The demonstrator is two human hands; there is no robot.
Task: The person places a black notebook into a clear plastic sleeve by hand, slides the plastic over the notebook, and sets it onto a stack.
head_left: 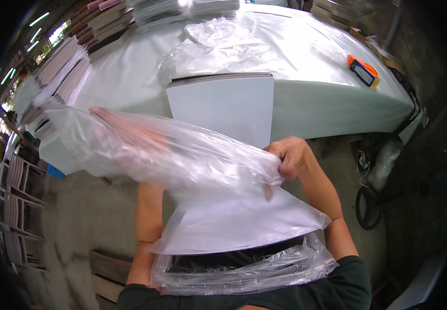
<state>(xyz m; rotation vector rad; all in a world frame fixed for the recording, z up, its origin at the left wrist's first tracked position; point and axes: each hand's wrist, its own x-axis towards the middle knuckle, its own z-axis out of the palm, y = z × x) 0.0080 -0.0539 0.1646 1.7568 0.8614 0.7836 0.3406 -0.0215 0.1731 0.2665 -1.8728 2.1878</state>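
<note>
1. Plastic bag (197,155): clear, blurred in parts, stretched between the person's two hands, above the lap and in front of the bench (326,113); no writing can be made out on it
2. Left hand (130,135): seen through the film, its grip loose, fingers stretched out straight; blur hides finer detail
3. Right hand (289,155): its grip closed tight, fingers curled round the gathered end of the bag
4. White sheet (234,222): below the bag, near the lap, with clear wrapping (290,266) about it; plain faced
5. White stack (221,106): at the bench's near edge, its front unprinted; crumpled film (223,39) lies behind it
6. Orange and blue packet (364,71): on the bench's right, its markings too small to read
</note>
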